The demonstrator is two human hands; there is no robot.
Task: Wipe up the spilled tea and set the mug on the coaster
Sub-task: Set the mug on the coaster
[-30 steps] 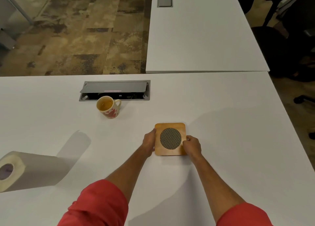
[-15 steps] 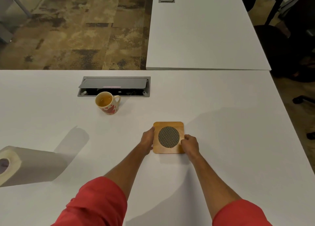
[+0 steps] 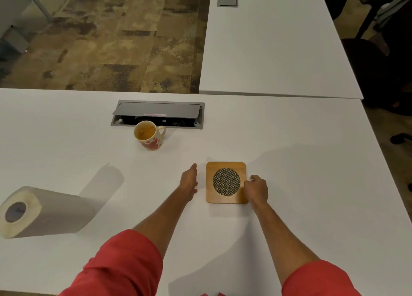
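Observation:
A cream mug with red hearts stands upright on the white table, holding amber tea, its handle to the right. Nearer me lies a square wooden coaster with a round woven centre. My left hand rests flat and open on the table just left of the coaster, a small gap between them. My right hand has its fingers curled on the coaster's right edge. No spilled tea shows on the tabletop.
A paper towel roll lies on its side at the left. An open grey cable box is set into the table right behind the mug. A second white desk adjoins at the back right, with black office chairs beyond.
My left hand has let go of the coaster's left edge and moved slightly away from it. The right hand stays on the right edge. The coaster has not visibly moved.

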